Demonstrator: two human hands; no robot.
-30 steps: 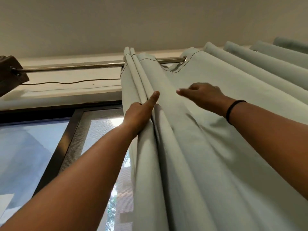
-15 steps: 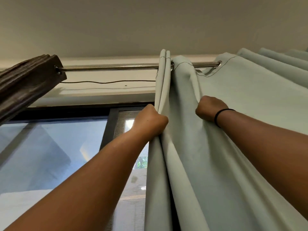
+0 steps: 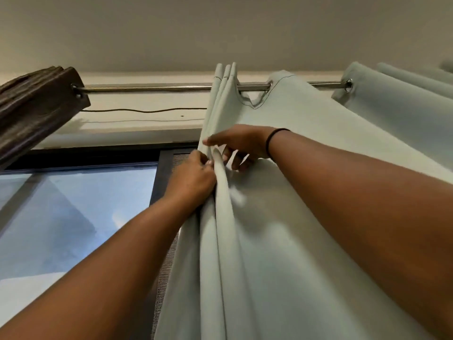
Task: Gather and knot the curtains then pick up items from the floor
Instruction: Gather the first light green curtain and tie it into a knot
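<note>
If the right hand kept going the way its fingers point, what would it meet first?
The right hand points left across the curtain; it would probably meet the bunched folds gripped by the left hand, though depth is unclear.

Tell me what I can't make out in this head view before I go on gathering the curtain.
- Floor and its items: out of frame; the head view looks up.
- Right hand fingertips: motion-blurred against the curtain.
- Left hand fingertips: tucked into the folds.
- Curtain's lower part: cut off by the bottom edge.
</note>
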